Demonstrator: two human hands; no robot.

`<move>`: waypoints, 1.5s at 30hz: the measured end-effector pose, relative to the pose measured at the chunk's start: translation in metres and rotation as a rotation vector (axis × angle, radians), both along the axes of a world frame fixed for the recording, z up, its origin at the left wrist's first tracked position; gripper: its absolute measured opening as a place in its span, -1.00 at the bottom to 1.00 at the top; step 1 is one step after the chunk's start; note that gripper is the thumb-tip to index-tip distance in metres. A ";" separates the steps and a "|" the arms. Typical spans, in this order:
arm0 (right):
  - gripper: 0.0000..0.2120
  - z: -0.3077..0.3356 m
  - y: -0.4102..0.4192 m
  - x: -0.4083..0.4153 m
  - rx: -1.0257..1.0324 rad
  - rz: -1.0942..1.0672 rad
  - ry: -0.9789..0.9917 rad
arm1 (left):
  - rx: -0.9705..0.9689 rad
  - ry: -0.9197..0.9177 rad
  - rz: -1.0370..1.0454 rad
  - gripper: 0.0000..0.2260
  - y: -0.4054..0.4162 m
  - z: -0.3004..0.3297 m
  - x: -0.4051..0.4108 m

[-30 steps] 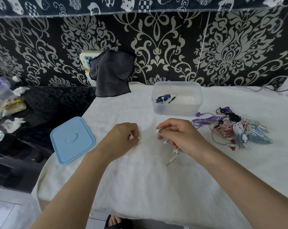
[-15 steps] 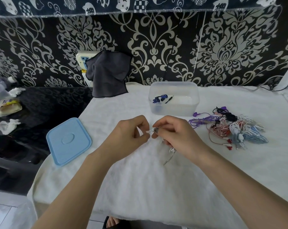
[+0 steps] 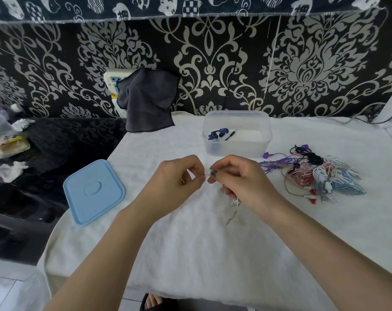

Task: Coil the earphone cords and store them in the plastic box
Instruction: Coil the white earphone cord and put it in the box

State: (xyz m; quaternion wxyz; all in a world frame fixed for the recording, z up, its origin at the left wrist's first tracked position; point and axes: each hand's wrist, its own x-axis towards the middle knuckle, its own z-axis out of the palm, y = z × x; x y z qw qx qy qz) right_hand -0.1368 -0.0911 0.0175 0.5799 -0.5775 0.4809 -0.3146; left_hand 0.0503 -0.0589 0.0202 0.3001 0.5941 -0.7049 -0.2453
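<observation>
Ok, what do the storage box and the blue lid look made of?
The storage box looks like translucent frosted plastic: the blue earphones inside show hazily through its wall. The blue lid looks like opaque matte plastic, moulded with a raised rim and an oval dimple.

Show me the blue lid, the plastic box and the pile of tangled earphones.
blue lid [image 3: 94, 191]: head view, centre of its top.
plastic box [image 3: 236, 149]: head view, front wall.
pile of tangled earphones [image 3: 320, 173]: head view, white cords mid-pile.

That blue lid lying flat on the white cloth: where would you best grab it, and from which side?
Probably by the near-left corner of the blue lid, which sticks out past the edge of the white cloth. It lies flat, so there is little to pinch from above; the left hand could come from the left and slip fingers under that corner.
</observation>
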 end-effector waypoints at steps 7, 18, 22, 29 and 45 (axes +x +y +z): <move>-0.95 -0.001 0.001 -0.001 -0.056 0.012 0.022 | 0.004 0.038 0.015 -0.87 0.001 0.002 -0.002; -0.97 0.002 0.000 -0.001 -0.027 -0.011 -0.011 | -0.040 0.044 0.002 -0.78 0.001 0.003 -0.002; -0.93 0.004 0.000 -0.002 0.039 -0.011 -0.086 | -0.073 0.028 0.008 -0.81 0.002 0.004 -0.001; -0.90 0.004 -0.005 -0.006 0.272 0.033 -0.236 | -0.107 0.037 0.002 -0.85 0.004 0.011 -0.002; -0.94 0.008 -0.012 -0.015 0.453 0.200 -0.417 | 0.059 0.365 -0.081 -0.88 0.011 0.025 -0.007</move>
